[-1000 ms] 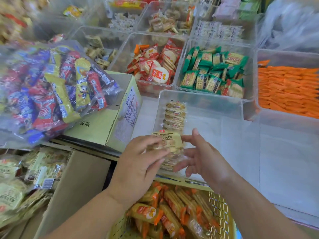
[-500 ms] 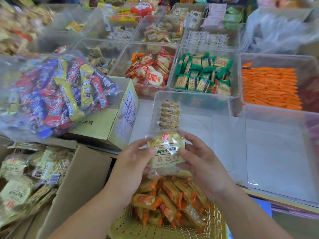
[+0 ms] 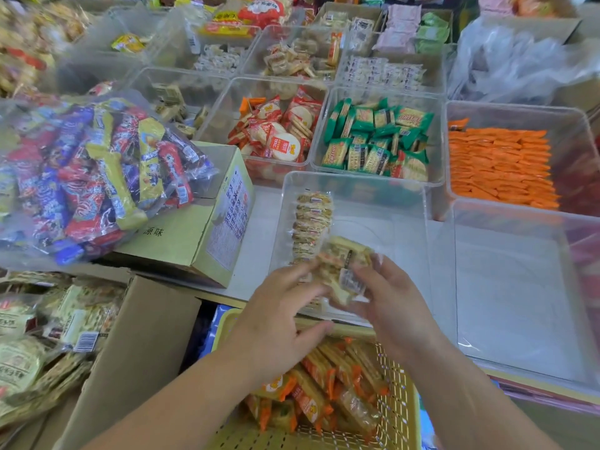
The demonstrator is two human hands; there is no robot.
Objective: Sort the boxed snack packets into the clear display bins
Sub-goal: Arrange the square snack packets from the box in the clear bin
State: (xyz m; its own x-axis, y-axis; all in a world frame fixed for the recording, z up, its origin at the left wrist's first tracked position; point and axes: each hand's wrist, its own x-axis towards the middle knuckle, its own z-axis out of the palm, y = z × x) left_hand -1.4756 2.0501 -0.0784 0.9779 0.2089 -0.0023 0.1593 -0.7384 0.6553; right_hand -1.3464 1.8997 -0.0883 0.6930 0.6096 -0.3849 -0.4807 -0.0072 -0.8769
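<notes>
Above the near wall of the front clear bin (image 3: 383, 222), a snack packet (image 3: 344, 271) is held tilted between both hands; the right hand (image 3: 394, 308) grasps it, fingers and thumb curled round its right end; the left hand (image 3: 285, 323) reaches the packet's left end with blurred fingers, its thumb lying apart below, and I cannot tell whether it grips or only touches; inside the bin, along its left wall, a row of like packets (image 3: 312, 222) stands on edge, running away from the person; below the hands a yellow basket (image 3: 401, 404) holds orange-ended packets (image 3: 311, 394); to the left an open brown carton (image 3: 146, 345) holds pale packets (image 3: 35, 339); on the white surface (image 3: 256, 245) beside the front bin sits a green carton (image 3: 181, 245) with a clear bag of mixed sweets (image 3: 91, 177) resting on top of it; behind the front bin stand bins of red packets (image 3: 279, 134) and green packets (image 3: 376, 141), and further right a bin of orange packets (image 3: 500, 167); another clear bin (image 3: 519, 303) stands just beside the front one on its right.
</notes>
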